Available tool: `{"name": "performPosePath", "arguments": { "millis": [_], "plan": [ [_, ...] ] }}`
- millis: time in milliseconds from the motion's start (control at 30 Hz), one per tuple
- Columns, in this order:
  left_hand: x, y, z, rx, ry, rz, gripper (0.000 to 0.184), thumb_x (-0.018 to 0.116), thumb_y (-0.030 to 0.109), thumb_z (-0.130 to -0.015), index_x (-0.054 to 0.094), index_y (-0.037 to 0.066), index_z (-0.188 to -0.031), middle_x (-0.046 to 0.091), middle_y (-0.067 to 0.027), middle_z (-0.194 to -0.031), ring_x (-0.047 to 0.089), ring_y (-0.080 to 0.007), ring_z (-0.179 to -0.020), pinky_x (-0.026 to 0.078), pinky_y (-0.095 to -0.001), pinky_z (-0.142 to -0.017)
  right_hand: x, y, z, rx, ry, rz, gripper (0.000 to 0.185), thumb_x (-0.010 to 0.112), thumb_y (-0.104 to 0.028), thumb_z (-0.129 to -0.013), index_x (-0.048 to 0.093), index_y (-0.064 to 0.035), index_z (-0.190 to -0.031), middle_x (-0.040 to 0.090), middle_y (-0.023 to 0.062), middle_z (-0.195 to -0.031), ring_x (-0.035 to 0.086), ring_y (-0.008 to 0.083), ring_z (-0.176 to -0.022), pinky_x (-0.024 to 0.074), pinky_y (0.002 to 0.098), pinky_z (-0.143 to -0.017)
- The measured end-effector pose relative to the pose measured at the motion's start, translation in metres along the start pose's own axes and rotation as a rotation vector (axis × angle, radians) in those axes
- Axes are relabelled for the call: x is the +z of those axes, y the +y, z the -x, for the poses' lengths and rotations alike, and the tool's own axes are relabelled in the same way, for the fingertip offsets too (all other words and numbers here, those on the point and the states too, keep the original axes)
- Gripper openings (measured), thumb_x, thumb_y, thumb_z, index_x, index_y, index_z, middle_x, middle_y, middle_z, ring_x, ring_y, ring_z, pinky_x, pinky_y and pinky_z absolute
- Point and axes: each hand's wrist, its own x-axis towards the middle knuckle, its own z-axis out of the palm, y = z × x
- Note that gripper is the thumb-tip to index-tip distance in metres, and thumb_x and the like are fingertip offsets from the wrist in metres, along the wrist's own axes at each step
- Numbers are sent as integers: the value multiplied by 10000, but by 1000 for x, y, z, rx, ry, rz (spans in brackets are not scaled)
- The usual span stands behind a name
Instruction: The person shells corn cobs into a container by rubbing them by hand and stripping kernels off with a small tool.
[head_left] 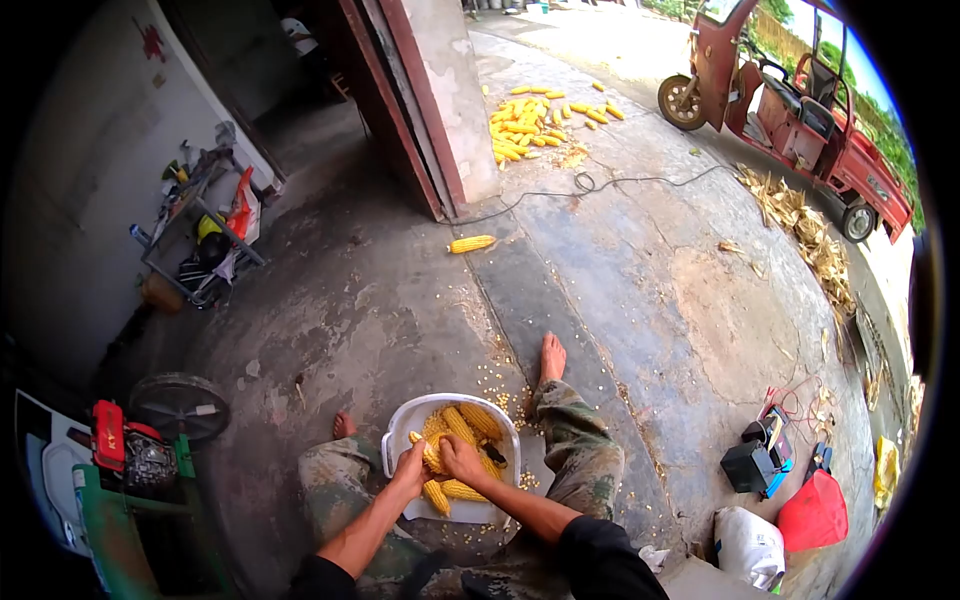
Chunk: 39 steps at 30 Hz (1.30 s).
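Note:
A white basin [391, 440] stands between the person's legs, with several yellow corn cobs [478, 420] and loose kernels in it. Over its middle, my left hand [410, 468] is closed on a corn cob [431, 454]. My right hand [461, 459] is closed against the same cob, from the right side. The hands are close together, and their fingers partly cover the cob. Another cob [436, 497] lies below my hands at the basin's near side. A small dark object [494, 455] rests among the cobs, right of my right hand.
One cob [471, 244] lies on the floor ahead, with a corn pile [525, 128] beyond. A cable [590, 186] crosses the floor. At left are a green machine [140, 530] and a shelf [205, 235]; at right, a battery [748, 467], a red bag [814, 512] and a white sack [748, 545].

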Motion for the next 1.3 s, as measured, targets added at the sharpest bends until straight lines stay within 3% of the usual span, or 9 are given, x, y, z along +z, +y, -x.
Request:
{"name": "performPosePath", "arguments": {
  "millis": [167, 333, 367, 567, 633, 900, 1000, 1167, 1300],
  "plan": [
    [-17, -11, -1, 117, 10, 76, 322, 527, 295, -1020, 507, 24, -1194, 643, -123, -1079, 681, -250, -934, 586, -433, -810, -13, -10, -1, -102, -91, 4, 347, 523, -255, -984, 643, 29, -1145, 710, 169, -890, 712, 240, -749, 565, 364, -671],
    [-4, -16, 9, 201, -26, 81, 236, 536, 222, -1008, 501, 13, -1112, 620, -94, -894, 672, -224, -710, 596, -377, -648, -20, -4, -7, 118, -255, -237, 471, 398, -103, -992, 347, 31, -1441, 706, 190, -985, 713, 233, -722, 599, 336, -647],
    [-6, -21, 3, 210, -29, 70, 214, 541, 207, -1002, 494, 17, -1088, 617, -94, -869, 667, -222, -674, 600, -371, -626, -16, -1, -8, 125, -169, -245, 431, 434, -70, -943, 484, 22, -1361, 732, 168, -910, 712, 203, -681, 589, 316, -631],
    [4, -22, 32, 264, -44, 43, 273, 588, 179, -972, 479, 24, -1168, 606, -83, -889, 631, -179, -690, 544, -322, -553, -13, -11, -8, 204, -228, -348, 480, 607, -259, -981, 507, 74, -1312, 696, 171, -1005, 691, 199, -801, 567, 305, -663],
    [0, -34, 26, 292, -27, -35, 357, 585, 152, -955, 438, -13, -1235, 604, -98, -925, 608, -172, -675, 505, -312, -527, -10, -44, 1, 276, -445, -342, 451, 599, -352, -983, 605, 57, -1175, 656, 112, -969, 664, 189, -819, 567, 316, -712],
    [-13, -19, 56, 317, -3, -368, 631, 641, 259, -863, 401, -59, -1352, 637, -226, -1052, 662, -263, -830, 537, -365, -675, 3, -71, 26, 319, -393, -243, 410, 636, -312, -961, 611, 30, -1186, 631, 89, -982, 657, 199, -874, 564, 316, -777],
    [-18, -48, 32, 539, 51, -449, 510, 638, 210, -885, 445, -15, -1300, 623, -105, -899, 599, -170, -668, 486, -307, -544, 1, -84, 38, 320, -373, -242, 383, 618, -313, -974, 620, 13, -1175, 621, 51, -954, 621, 148, -820, 532, 274, -707],
    [-11, 3, 90, 401, -464, 37, 417, 595, 177, -891, 489, 51, -1274, 587, -34, -1008, 578, -117, -842, 502, -275, -648, -14, -114, 58, 289, -375, -314, 375, 558, -269, -1014, 579, 42, -1221, 651, 96, -976, 654, 185, -873, 555, 313, -768],
    [-21, 6, 98, 383, -576, 22, 316, 570, 144, -912, 504, 74, -1213, 555, -13, -960, 554, -97, -825, 500, -268, -661, -20, -116, 65, 277, -391, -390, 413, 549, -279, -1019, 552, 59, -1256, 659, 127, -1006, 658, 191, -875, 546, 309, -784]
  ]
}}
